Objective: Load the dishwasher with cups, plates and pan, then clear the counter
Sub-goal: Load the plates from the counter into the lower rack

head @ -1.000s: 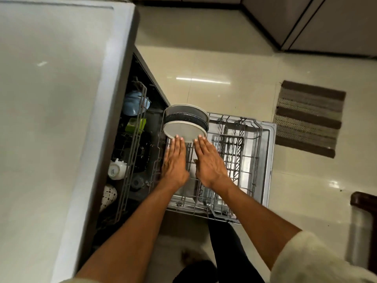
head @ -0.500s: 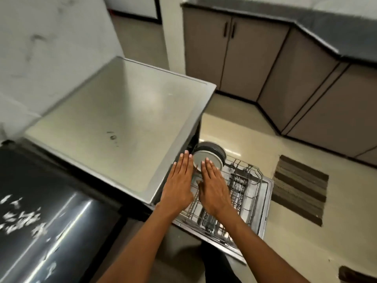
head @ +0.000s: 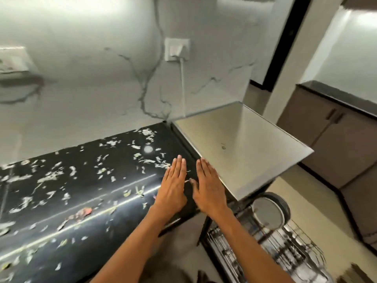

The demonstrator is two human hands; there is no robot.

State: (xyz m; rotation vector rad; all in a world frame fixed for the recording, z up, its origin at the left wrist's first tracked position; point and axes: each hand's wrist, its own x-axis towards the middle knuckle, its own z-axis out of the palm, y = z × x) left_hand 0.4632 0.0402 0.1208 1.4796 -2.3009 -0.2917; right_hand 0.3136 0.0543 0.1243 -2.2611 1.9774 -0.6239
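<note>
My left hand [head: 173, 187] and my right hand [head: 208, 187] are held out flat, side by side with a narrow gap between them, palms down, fingers straight and close together, holding nothing. Whether they touch the surface below I cannot tell. They sit over the right end of the black worktop [head: 85, 193], near its front edge, my right hand reaching the seam where the worktop meets the steel top of the dishwasher [head: 244, 152].

To the left of my left hand the worktop is strewn with pale vegetable scraps [head: 51, 176], spread from the back edge to the front edge, with a reddish piece [head: 84, 212] close to the front edge.

Below the dishwasher's front corner, at the lower right, the wire rack [head: 285, 248] is pulled out. At its near end a pale plate [head: 267, 211] stands on edge, and right behind it is the dark pan [head: 285, 205], also on edge. The rest of the rack is blurred.

Behind the worktop rises a white marbled wall [head: 91, 78] with a socket and plug [head: 177, 49], its white cable [head: 183, 86] running down to the dishwasher's back corner. Brown cabinets [head: 336, 135] stand to the far right.
</note>
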